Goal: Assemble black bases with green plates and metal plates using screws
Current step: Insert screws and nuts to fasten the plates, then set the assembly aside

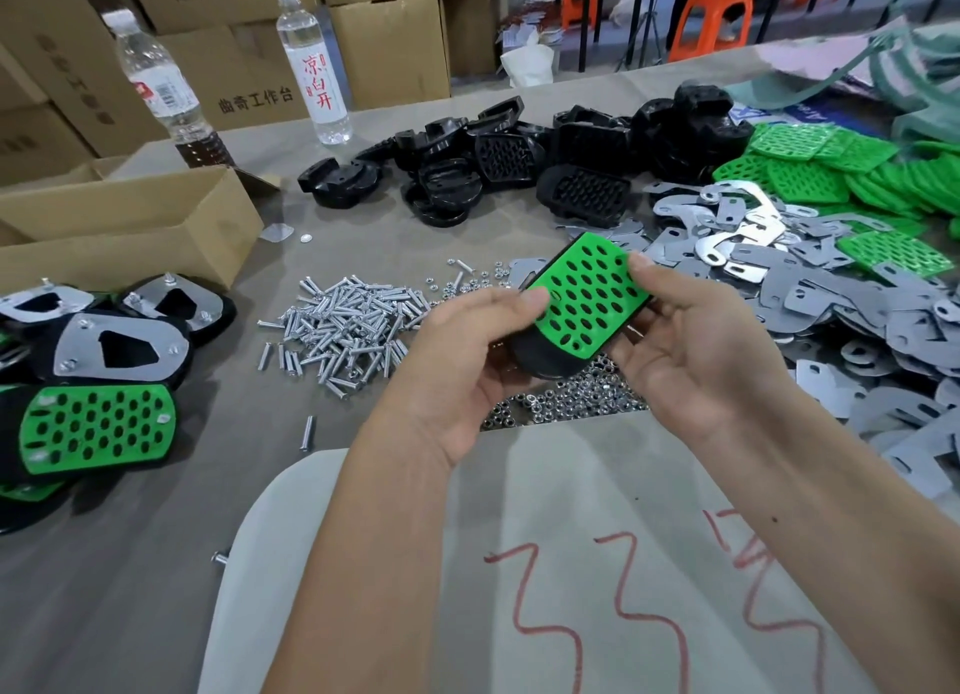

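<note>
Nearest, a pale sheet (pixel 545 563) scrawled with red marks lies under both forearms and runs off the bottom edge. Above it the left hand (pixel 462 371) and the right hand (pixel 696 350) hold one piece between them, off the counter (pixel 130 579): a green plate (pixel 587 298) full of holes, seated on a black base (pixel 545 358) whose underside is hidden by the palms. The left thumb lies on the plate's near-left edge with the fingers curled under the base; the right thumb pinches the far-right edge. Just below the hands a heap of small nuts (pixel 566 397) is partly covered by them. To the left spreads a pile of screws (pixel 343 324), with a few strays lying apart on bare counter. At the left edge finished assemblies (pixel 104 376) are stacked, some cut off by the frame. To the right, grey metal plates (pixel 831 319) overlap so thickly that single outlines are hard to follow. Farther back sit an open cardboard box (pixel 130 226), a jumble of black bases (pixel 545 163), loose green plates (pixel 831 168), and two clear bottles (pixel 311 59) before stacked cartons (pixel 389 44).
</note>
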Demonstrator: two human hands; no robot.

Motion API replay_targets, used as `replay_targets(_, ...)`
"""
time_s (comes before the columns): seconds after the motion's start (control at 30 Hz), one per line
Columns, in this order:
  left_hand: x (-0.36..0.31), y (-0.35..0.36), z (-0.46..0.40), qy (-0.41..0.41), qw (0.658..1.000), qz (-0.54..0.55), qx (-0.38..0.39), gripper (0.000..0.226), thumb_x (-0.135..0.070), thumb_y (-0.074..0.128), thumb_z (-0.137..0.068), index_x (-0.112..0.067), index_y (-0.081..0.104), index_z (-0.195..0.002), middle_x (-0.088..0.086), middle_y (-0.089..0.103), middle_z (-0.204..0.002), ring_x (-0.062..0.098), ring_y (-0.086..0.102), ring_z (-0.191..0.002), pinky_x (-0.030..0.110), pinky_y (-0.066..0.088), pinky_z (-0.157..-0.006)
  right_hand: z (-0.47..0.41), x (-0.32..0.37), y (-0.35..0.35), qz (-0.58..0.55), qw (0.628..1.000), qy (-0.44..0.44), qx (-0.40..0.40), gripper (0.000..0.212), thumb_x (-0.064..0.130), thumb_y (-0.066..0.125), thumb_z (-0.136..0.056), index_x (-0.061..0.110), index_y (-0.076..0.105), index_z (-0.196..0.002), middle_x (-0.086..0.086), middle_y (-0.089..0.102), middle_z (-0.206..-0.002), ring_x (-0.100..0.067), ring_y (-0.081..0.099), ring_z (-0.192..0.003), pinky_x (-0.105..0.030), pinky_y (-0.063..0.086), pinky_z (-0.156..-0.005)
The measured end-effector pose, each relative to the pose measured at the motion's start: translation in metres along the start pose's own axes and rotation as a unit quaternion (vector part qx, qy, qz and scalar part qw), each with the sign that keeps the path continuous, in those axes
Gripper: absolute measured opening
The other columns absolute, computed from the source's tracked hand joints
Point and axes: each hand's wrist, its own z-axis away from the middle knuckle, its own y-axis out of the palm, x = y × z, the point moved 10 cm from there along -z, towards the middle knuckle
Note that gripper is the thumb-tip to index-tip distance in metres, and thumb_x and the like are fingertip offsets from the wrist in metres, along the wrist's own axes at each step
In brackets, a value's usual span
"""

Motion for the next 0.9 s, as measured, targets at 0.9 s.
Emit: replay_targets(0.9, -0.022, -0.043, 0.001, 0.114, 0.981, 0.056, -0.147, 0.03, -0.025, 0.059, -0.102, 0.002, 0.072, -0.106, 0.019, 0.078, -0.1, 0.034, 0.077, -0.09, 0.049, 0.065, -0.078, 0.004, -0.004, 0.031, 0.118, 0.96, 0.044, 0.25, 0.038, 0.025, 0.054, -0.101, 0.0, 0.072, -0.122, -0.024, 0.066, -0.134, -0.037, 0.065, -0.125, -0.04, 0.058, -0.095)
